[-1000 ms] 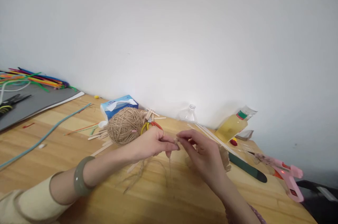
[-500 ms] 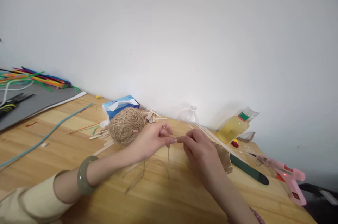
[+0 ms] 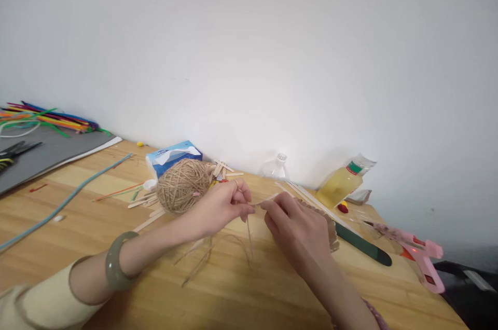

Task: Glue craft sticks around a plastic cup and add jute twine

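My left hand [image 3: 227, 200] pinches a thin strand of jute twine [image 3: 249, 234], whose loose end hangs below the fingertips. Close by on the right, my right hand [image 3: 293, 223] is closed with its fingertips on the same strand, a short bit of it showing between the hands. Behind my left wrist sits a big ball of jute twine [image 3: 182, 184]. More loose twine [image 3: 198, 267] lies on the table under the hands. Partly hidden by my right hand is a brown scalloped piece [image 3: 333, 236], its kind unclear.
Behind the ball are a blue tissue pack [image 3: 175, 156] and wooden craft sticks [image 3: 223, 166]. To the right lie a dark green strip [image 3: 363, 244], a pink glue gun [image 3: 424, 257] and a yellow-liquid bottle [image 3: 338, 187]. Pliers [image 3: 19, 151] and pipe cleaners [image 3: 50, 117] are at left.
The view has shifted slightly, so most things sit a little further left. Both hands keep their pinch on the twine, with the fingertips slightly further apart.
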A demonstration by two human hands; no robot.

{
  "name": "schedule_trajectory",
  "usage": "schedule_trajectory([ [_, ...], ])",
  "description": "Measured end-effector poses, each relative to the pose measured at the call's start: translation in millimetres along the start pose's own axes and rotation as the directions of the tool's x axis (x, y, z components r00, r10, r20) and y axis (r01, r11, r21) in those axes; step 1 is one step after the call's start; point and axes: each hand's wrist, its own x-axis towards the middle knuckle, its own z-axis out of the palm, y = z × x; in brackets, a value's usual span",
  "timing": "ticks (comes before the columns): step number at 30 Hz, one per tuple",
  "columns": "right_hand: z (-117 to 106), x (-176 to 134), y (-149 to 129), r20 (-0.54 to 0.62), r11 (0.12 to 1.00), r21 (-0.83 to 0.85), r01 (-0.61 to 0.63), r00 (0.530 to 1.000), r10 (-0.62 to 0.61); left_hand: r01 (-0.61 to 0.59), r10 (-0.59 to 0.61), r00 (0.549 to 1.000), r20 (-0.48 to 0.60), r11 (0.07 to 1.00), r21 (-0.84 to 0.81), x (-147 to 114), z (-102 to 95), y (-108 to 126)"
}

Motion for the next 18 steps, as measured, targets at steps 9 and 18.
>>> schedule_trajectory([
  [9,5.8,-3.5,-27.3,0.427,1.000,-0.012,-0.010,0.904,0.014,-0.016,-0.054,0.978,0.204,0.946,0.324,1.5,-6.8,-9.7],
  [18,-1.5,1.3,-15.8,0.474,0.993,0.116,-0.014,0.880,-0.043,-0.077,-0.003,0.974,0.227,0.937,0.341,0.6,-5.4,-4.5],
])
